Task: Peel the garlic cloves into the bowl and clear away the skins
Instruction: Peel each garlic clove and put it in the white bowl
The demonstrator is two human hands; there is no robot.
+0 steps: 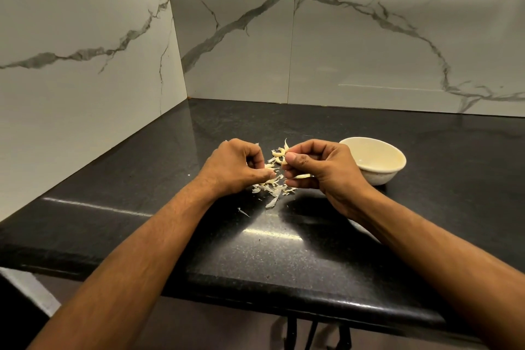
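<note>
**Garlic peel in progress, both hands pinching over the skin pile**

Hands meet above the black counter [284, 250], fingertips nearly touching. Left hand [235, 167] is curled tight, thumb and fingers pinched on something small and pale at its tips, looks like a clove [270, 169], mostly hidden by the fingers. Right hand [318, 167] is also closed narrow, thumb pressed to forefinger on a pale bit, with a strip of skin [302, 176] sticking out under the fingers.

Loose skins [272, 189] are scattered on the counter directly under and just behind the hands; a couple of stray flakes sit nearer the counter edge. Can't tell whether any unpeeled cloves are mixed in there. Bowl [397, 167] sits on the counter just right of the right hand, upright. Visible inside looks bare, but the near wall hides the bottom.

My read: mid-peel, one clove in work, skins not yet cleared.

To do it well:
- hold the clove steady in the left, let the right pull the skin away in long strips, not crumbs
- drop skin straight onto the existing pile, keeps cleanup to one sweep
- the bowl is close, so a short reach right to drop the clean clove in
- watch for flakes stuck to fingers going into the bowl
</note>
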